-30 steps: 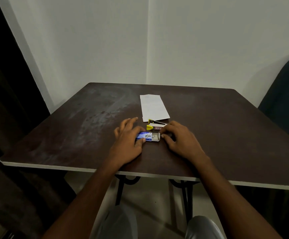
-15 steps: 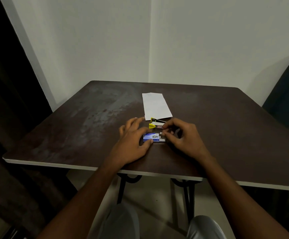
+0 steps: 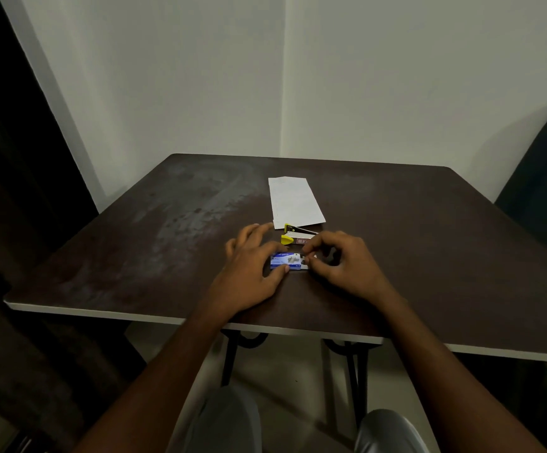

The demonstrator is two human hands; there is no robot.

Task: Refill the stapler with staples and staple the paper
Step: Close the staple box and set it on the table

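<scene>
**Staple box (image 3: 286,261) pinned down, right hand (image 3: 347,266) picking at its open end**

Over the last second the right hand has gone from lying loosely beside the slid-out tray to a tight curl, thumb and forefinger pinching at the tray's pale end. Less of that tray now shows past the blue sleeve. Whether a strip of staples is already between the fingertips is too small to tell. The left hand (image 3: 249,273) has kept its hold: thumb on the near edge of the box, forefinger on the far edge, the other fingers spread on the desk (image 3: 429,240). By my reading, staples are being taken out and loading has not begun.

The box is small, flat, printed card, blue and white, lying near the desk's front edge between the two hands. Just behind it is the stapler (image 3: 296,237), yellow plastic with a metal channel, its top swung up and open. The paper (image 3: 295,202), a narrow white sheet, lies flat just beyond the stapler, unstapled. The desk is dark brown laminate with a pale rim and a dull scuffed patch on its left side.
</scene>
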